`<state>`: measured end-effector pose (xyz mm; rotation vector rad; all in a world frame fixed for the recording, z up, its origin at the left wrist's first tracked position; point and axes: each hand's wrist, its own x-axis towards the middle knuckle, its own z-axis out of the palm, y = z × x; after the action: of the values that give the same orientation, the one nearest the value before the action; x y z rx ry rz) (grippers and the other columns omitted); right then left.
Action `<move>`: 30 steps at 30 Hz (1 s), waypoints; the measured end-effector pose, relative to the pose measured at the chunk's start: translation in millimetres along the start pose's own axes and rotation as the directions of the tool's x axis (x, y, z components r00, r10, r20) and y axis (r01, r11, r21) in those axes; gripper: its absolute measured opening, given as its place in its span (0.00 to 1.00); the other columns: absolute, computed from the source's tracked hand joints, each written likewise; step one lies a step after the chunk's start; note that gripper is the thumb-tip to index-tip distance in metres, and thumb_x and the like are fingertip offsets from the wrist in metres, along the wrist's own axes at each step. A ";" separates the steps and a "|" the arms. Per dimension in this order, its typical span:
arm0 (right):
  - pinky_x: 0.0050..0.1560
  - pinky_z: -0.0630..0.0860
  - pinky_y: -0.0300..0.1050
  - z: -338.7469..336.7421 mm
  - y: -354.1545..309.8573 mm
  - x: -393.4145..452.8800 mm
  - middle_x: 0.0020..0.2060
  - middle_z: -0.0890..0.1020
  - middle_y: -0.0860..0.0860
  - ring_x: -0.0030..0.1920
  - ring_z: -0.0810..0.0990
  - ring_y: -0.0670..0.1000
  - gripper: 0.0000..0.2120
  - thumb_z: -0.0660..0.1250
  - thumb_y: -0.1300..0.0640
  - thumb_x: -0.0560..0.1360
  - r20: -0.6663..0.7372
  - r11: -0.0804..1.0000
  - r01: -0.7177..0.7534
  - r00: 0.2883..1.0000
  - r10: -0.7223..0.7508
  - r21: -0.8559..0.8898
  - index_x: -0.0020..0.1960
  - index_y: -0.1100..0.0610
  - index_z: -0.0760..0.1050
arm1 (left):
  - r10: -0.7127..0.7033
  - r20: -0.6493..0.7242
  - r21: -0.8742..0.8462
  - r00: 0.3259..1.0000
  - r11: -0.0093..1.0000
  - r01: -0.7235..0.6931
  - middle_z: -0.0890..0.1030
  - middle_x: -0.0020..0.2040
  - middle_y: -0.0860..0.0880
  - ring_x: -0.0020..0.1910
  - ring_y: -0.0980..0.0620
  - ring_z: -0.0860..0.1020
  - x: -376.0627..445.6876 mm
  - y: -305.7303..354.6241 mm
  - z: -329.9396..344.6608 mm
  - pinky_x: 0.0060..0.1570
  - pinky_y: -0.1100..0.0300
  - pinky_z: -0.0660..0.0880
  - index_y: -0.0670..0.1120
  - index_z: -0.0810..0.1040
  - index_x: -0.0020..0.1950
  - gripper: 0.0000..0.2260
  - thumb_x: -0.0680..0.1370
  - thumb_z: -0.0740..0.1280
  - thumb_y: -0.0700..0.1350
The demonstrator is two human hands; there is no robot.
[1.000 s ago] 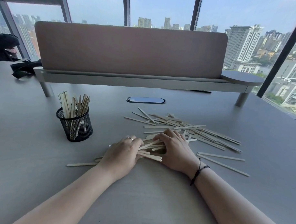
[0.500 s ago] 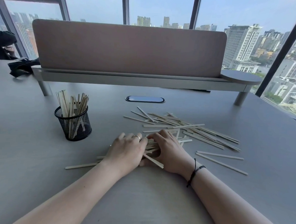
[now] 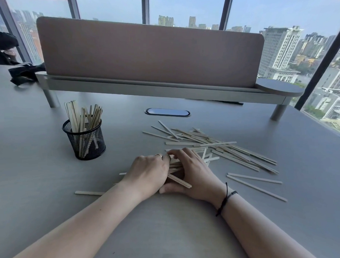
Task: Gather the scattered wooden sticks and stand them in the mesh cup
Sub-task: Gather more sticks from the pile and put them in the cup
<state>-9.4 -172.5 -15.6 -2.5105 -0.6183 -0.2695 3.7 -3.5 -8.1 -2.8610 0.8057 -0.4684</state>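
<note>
At the left of the grey table (image 3: 38,182) stands a black wire-mesh cup (image 3: 84,140), pale wooden sticks upright inside it. One stray stick (image 3: 89,193) lies flat nearer the person. The left hand (image 3: 147,173) and the right hand (image 3: 192,175) meet over a small bundle of sticks (image 3: 178,178), fingers curled round it from both sides. Rightward, a loose heap of flat wooden sticks (image 3: 222,148) sprawls across the table.

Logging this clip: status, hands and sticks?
Left hand and right hand both gripping a bundle of sticks on the table. Mesh cup part-filled. Loose pile remaining. Path unobstructed.
</note>
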 end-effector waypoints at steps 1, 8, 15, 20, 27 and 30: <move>0.64 0.70 0.47 -1.7 -0.2 -0.7 0.60 0.74 0.46 0.63 0.73 0.49 0.50 0.72 0.25 0.57 -0.020 1.000 0.002 1.000 -0.002 0.012 0.71 0.48 0.66 | -0.003 0.025 0.002 1.000 1.000 0.003 0.81 0.57 0.45 0.54 0.39 0.82 -0.9 -0.6 -2.4 0.44 0.51 0.73 0.45 0.71 0.63 0.11 0.82 0.55 0.44; 0.68 0.69 0.47 -11.9 1.3 -2.7 0.66 0.71 0.47 0.69 0.70 0.48 0.55 0.72 0.25 0.58 -0.189 0.995 0.028 0.982 -0.010 0.094 0.76 0.49 0.60 | 0.019 -0.044 -0.081 0.999 0.996 -0.022 0.81 0.34 0.43 0.29 0.38 0.81 -6.8 -15.3 -4.5 0.24 0.55 0.66 0.45 0.74 0.46 0.12 0.70 0.75 0.45; 0.67 0.67 0.45 -18.0 0.4 -4.0 0.66 0.70 0.46 0.68 0.69 0.46 0.56 0.72 0.25 0.57 -0.294 0.990 -0.012 0.954 0.054 0.143 0.77 0.46 0.57 | -0.056 -0.248 -0.210 0.967 0.978 0.002 0.79 0.28 0.46 0.23 0.41 0.76 -13.3 -42.7 1.5 0.24 0.59 0.61 0.46 0.71 0.42 0.17 0.77 0.70 0.57; 0.64 0.65 0.37 -16.3 -2.6 -6.2 0.66 0.68 0.39 0.66 0.69 0.40 0.54 0.73 0.27 0.57 -0.221 0.983 -0.046 0.972 0.086 0.178 0.76 0.44 0.57 | -0.095 -0.295 -0.289 0.951 0.957 0.005 0.75 0.26 0.49 0.22 0.43 0.74 -15.1 -46.6 0.7 0.24 0.60 0.57 0.48 0.65 0.38 0.34 0.69 0.49 0.80; 0.58 0.65 0.36 -13.7 -0.6 -5.5 0.64 0.72 0.41 0.64 0.70 0.41 0.41 0.74 0.33 0.65 -0.209 0.988 -0.113 0.969 0.132 0.103 0.73 0.42 0.63 | -0.186 -0.144 -0.365 0.972 0.923 0.122 0.83 0.40 0.46 0.41 0.40 0.83 -15.2 -45.8 -6.1 0.33 0.54 0.70 0.49 0.72 0.46 0.24 0.70 0.71 0.69; 0.57 0.64 0.36 -14.4 -0.1 -6.0 0.64 0.72 0.41 0.62 0.70 0.40 0.40 0.74 0.36 0.67 -0.217 0.986 -0.120 0.966 0.143 0.114 0.73 0.43 0.63 | -0.220 -0.129 -0.411 0.967 0.899 0.150 0.84 0.40 0.46 0.40 0.42 0.83 -15.3 -48.0 -6.3 0.33 0.55 0.71 0.48 0.77 0.50 0.24 0.69 0.73 0.67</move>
<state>-15.5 -182.4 -5.3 -2.3690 -0.3631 -0.4536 12.6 45.1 3.8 -3.3359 0.7264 -0.6512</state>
